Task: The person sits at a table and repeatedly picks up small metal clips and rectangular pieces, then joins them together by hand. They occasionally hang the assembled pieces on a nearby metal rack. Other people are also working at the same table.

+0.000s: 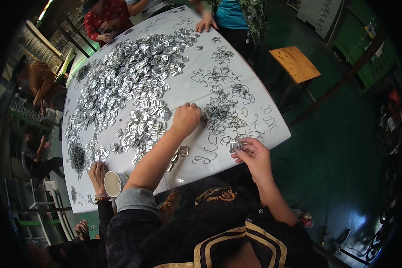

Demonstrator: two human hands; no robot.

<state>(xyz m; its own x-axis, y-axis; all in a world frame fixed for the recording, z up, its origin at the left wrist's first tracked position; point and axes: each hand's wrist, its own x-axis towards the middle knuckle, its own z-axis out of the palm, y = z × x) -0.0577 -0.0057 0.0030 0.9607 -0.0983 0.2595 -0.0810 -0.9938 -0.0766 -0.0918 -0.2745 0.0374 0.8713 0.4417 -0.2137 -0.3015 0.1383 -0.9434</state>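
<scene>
Reading my feed from the left, I pick up a dark mound of wire pieces [77, 156] near the left side of the white surface [196, 58], with a co-worker's hand [97, 176] below it at the near edge, bracelets [102, 196] at the wrist. Just beside that hand is a cup [113, 184], pale inside. Above and rightward spreads the big heap of silver buckles [120, 80], thinning toward me. Next I have the left hand [186, 119], reaching across the surface with its fingers curled in, knuckles up, at the left fringe of the wire hooks [219, 114] (from this angle I cannot tell whether anything is in its grasp). The hooks lie loose and tangled, densest just right of that hand. Further right, the right hand [254, 156] holds one silver buckle [235, 146] pinched between thumb and fingers, close to the near edge of the surface. Beyond the surface, at far right, I see a wooden stool [295, 63] on the green floor [344, 120]
</scene>
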